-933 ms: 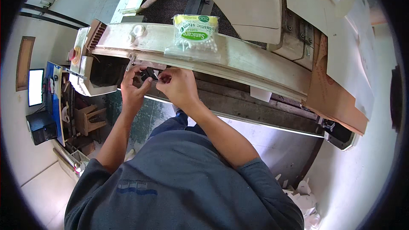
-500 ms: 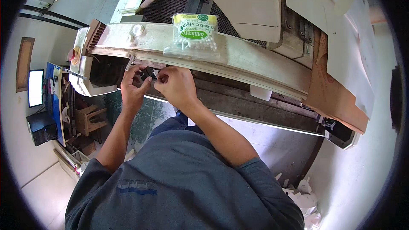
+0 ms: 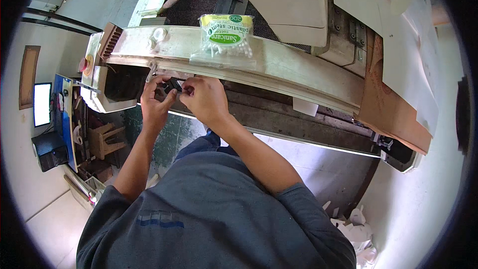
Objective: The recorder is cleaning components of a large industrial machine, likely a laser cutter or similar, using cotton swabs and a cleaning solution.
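Apparently, work is midway: a small black part (image 3: 173,85) under the printer's front rail (image 3: 279,65) is pinched by the left hand (image 3: 155,103) and the right hand (image 3: 204,100), fingers curled; nothing looks removed, and the cotton-swab bag (image 3: 225,37) lies untouched above.

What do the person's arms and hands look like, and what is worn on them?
Both forearms are bare. The left hand and right hand have no gloves; I see no rings or watch. Short sleeves of a grey-blue shirt end near the elbows. The shirt has a small darker blue mark on its front.
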Demonstrator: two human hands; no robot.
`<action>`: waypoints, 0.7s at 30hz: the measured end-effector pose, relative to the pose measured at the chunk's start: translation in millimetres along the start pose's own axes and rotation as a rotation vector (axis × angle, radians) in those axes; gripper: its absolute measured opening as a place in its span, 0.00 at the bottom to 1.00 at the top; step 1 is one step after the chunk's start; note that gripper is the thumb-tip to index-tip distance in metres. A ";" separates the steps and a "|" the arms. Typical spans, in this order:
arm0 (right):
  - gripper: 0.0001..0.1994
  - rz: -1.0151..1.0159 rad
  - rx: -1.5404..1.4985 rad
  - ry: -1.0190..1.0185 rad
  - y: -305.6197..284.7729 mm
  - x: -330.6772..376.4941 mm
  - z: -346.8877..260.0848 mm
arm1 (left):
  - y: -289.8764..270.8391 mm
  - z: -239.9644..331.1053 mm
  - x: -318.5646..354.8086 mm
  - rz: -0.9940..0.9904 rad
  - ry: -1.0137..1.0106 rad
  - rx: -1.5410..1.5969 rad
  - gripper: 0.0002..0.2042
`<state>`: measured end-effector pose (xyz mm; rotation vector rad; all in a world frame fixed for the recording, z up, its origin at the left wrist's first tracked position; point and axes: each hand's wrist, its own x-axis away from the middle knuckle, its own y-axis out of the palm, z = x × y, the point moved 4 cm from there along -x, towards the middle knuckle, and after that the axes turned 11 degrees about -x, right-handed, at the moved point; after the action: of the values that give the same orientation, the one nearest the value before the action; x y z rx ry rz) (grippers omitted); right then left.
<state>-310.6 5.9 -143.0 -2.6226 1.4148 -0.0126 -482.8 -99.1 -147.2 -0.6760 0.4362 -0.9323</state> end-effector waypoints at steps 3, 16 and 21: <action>0.13 -0.017 0.074 -0.007 0.3 -0.1 -1.0 | 0.5 -4.2 0.1 0.009 0.019 -0.009 0.22; 0.13 -0.015 0.068 -0.033 -3.0 1.6 -7.1 | 0.6 -9.1 -0.4 0.002 0.008 -0.003 0.23; 0.11 0.042 0.040 -0.019 -2.1 0.5 -7.3 | 0.8 -8.4 -0.9 0.017 0.049 -0.019 0.23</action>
<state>-309.1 5.6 -135.5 -2.5532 1.4480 -0.0102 -488.0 -100.9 -153.7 -0.6664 0.4943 -0.9313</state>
